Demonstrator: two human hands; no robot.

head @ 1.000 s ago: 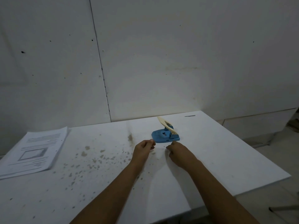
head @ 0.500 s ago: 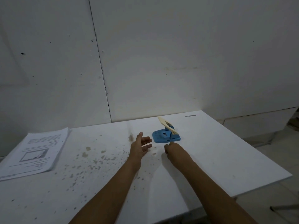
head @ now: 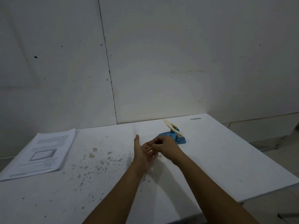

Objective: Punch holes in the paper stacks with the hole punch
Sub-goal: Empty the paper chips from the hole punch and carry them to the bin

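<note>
Nearest the camera, two bare forearms are stretched over the white tabletop [head: 226,159], whose matt surface is peppered with small grey-brown flecks. Half a second ago the hands were apart, the left opening and the right curled on the tabletop; now the right hand [head: 166,145] has been brought over the left hand [head: 142,152]. The left is held flat, palm up, its fingers [head: 151,147] straight and slightly spread. The right's fingers are curled together over that palm as if something tiny is pinched or brushed off — whether anything is held cannot be told. It is judged that no punching is under way; the hands seem to be cleared between stacks.

Just beyond them the punch [head: 174,135] is left untouched, a blue plastic base with its cream, leaf-shaped lever raised. Well apart, at the far left edge, the stack [head: 42,152] lies flat — thin printed sheets, squared up, not yet brought to the punch.
</note>
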